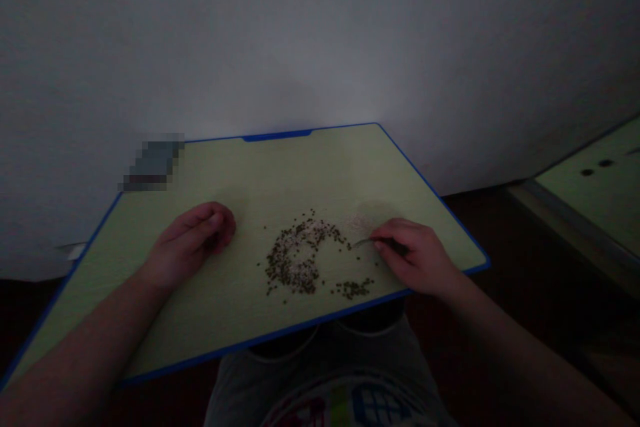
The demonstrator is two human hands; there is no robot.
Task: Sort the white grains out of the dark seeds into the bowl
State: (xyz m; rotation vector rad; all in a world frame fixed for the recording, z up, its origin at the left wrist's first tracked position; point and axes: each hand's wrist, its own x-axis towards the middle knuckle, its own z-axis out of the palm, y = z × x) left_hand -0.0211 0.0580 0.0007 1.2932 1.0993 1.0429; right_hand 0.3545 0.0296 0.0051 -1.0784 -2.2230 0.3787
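Observation:
Heaped loosely on the pale table are small dark green beans (285, 260), mixed with pale, rice-like grains (305, 233). A smaller group of beans (354, 288) lies apart, close to the front edge. To the right of the pile, my right hand (413, 253) pinches a thin metal tool, perhaps tweezers (363, 241), with its tip pointing left and down near a few stray beans. My left hand (195, 233) rests on the table left of the pile, fingers curled in, with nothing seen in them.
The tabletop (200, 320) has a blue rim and stands against a grey wall (300, 33). A pixelated flat object (155, 161) lies at its back left corner. Below the front edge are two dark round shapes with pale rims. A pale-fronted cabinet (595, 187) stands at right.

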